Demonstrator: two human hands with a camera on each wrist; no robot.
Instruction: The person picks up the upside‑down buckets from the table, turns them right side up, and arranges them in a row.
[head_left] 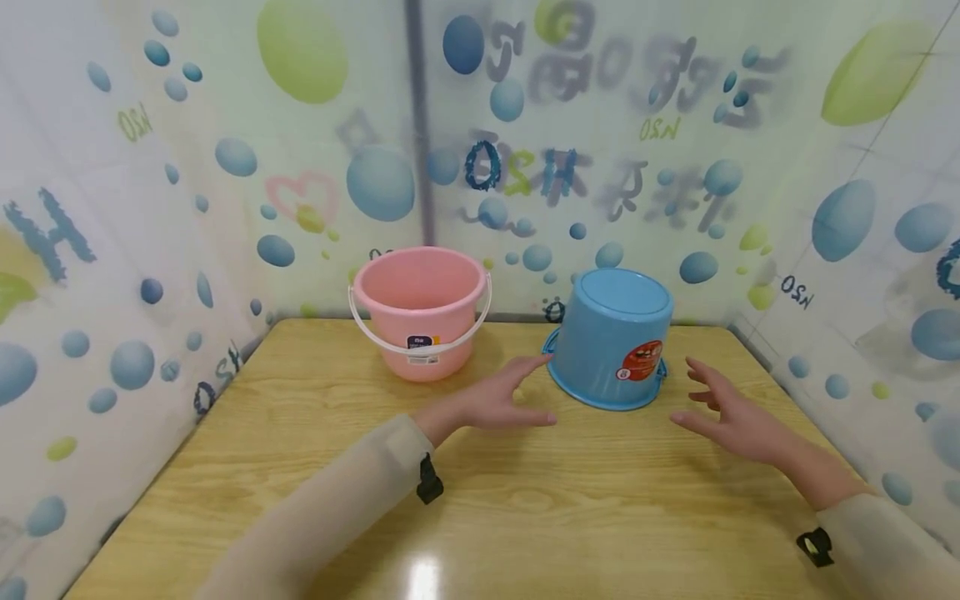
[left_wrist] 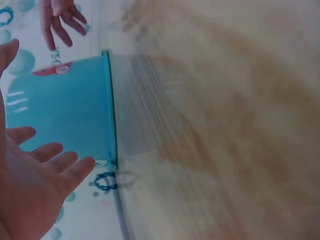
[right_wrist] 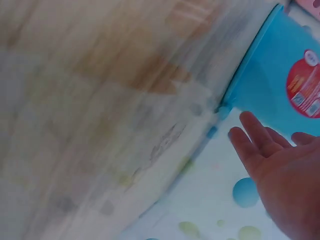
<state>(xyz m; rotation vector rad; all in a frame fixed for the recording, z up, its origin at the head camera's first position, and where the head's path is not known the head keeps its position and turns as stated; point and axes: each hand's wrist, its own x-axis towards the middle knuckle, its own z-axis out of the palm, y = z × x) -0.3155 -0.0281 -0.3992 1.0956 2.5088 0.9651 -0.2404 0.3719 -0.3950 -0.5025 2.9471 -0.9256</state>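
A blue bucket (head_left: 600, 342) stands upside down on the wooden table, its base up and a red label facing the front. My left hand (head_left: 498, 400) is at its left side, fingers spread and holding nothing. On the other side, my right hand (head_left: 738, 417) is apart from the bucket, its fingers loosely extended toward the label. The left wrist view shows the left hand (left_wrist: 40, 180) with its palm facing the blue bucket (left_wrist: 65, 110). In the right wrist view the right hand (right_wrist: 285, 170) has its fingertips near the rim of the blue bucket (right_wrist: 265, 75).
A pink bucket (head_left: 423, 317) stands upright to the left of the blue one, its white handle hanging across the front. The wood-grain table (head_left: 525, 517) meets patterned walls (head_left: 322, 150) at the back and both sides.
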